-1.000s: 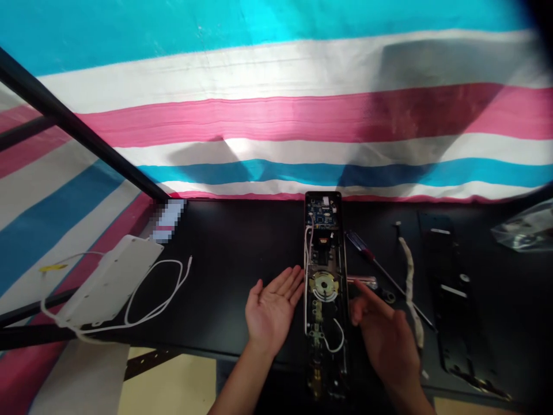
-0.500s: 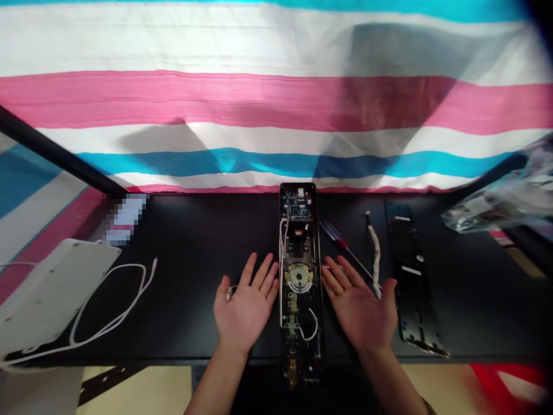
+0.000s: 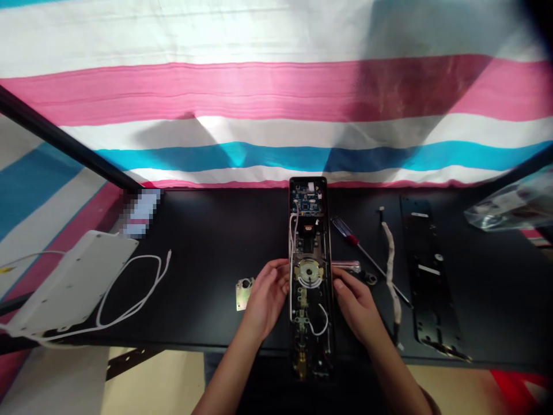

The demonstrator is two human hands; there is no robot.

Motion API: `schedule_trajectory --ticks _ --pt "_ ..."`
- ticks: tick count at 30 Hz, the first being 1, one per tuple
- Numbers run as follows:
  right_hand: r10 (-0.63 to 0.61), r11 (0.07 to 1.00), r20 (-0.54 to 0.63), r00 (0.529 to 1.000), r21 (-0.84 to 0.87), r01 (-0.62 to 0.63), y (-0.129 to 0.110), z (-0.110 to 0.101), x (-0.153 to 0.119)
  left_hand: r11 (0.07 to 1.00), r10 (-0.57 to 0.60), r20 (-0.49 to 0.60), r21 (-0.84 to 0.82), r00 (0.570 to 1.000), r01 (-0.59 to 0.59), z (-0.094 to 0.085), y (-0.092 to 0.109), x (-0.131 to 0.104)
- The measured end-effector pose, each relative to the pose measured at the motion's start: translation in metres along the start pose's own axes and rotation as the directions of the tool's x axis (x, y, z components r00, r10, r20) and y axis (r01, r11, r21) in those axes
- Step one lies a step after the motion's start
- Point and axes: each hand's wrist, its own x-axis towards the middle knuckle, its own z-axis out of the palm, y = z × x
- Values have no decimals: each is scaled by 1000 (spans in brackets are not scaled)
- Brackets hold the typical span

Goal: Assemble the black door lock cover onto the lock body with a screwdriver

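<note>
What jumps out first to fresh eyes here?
Probably the striped sheet filling the view behind the table, in pink, white and blue. Next, the open black housing at the table's middle, its blue circuit board exposed at the far end, between the left hand and right hand. Then the pale, flat box with white cable, far left.

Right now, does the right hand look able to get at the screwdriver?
Probably yes: the right hand is beside the opened device, and the screwdriver has its handle uncovered just beyond that hand; only the wrapped cable meets its shaft.
</note>
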Motion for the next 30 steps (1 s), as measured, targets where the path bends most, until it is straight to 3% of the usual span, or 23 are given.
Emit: schedule_trajectory --ticks 15,23,30 --pt "-97 980 4 995 -171 97 -17 8 -6 983 -81 96 -156 992 95 1 14 -3" --pt "-116 977 30 993 -179 120 -17 8 -7 1000 -11 80 16 997 10 1 5 -7" --pt "-147 985 114 983 -74 156 -15 16 -10 922 152 156 333 976 -197 5 -4 -18"
